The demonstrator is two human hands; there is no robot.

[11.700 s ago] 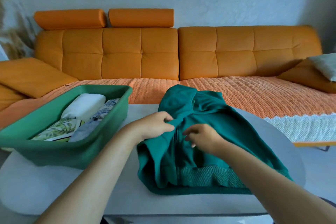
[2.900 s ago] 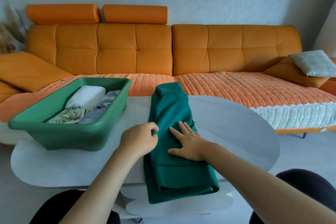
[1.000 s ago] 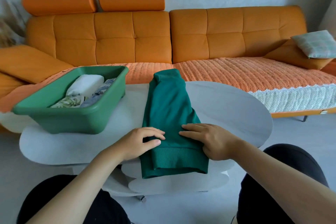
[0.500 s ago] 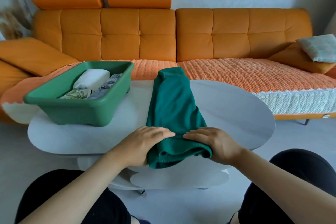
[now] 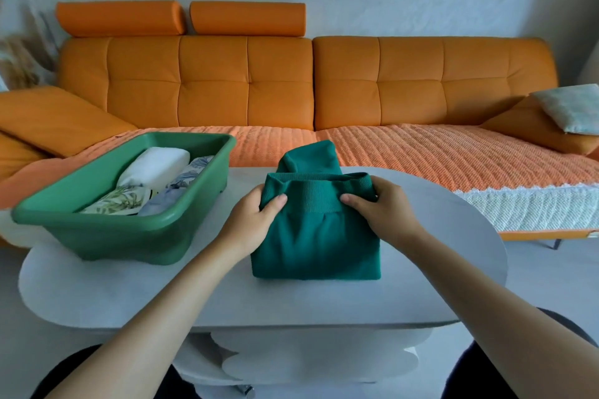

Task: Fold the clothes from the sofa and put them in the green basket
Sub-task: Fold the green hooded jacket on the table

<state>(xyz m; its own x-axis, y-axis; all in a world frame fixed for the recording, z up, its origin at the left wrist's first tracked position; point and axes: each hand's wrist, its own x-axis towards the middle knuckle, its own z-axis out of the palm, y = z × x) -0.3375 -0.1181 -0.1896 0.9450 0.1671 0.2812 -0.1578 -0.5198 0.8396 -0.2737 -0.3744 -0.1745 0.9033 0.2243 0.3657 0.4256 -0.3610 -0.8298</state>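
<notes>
Item: teal sweatshirt (image 5: 314,246), on the white table (image 5: 129,295), just right of the green basket (image 5: 129,236); ribbed hem carried over toward the far end, with the hood end showing behind it. Left hand (image 5: 256,220) and right hand (image 5: 379,210): each pinches a hem corner, thumb on top. Risk: an uneven release, so the thick bundle springs open or skews; the basket already holds folded clothes (image 5: 155,168), so the room left looks narrow. Change: a second ago a long strip under flat hands; now doubled.

Left hand (image 5: 251,220) and right hand (image 5: 379,214) pinch the teal sweater (image 5: 311,249) — hem folded over (on the table (image 5: 97,295)).
</notes>
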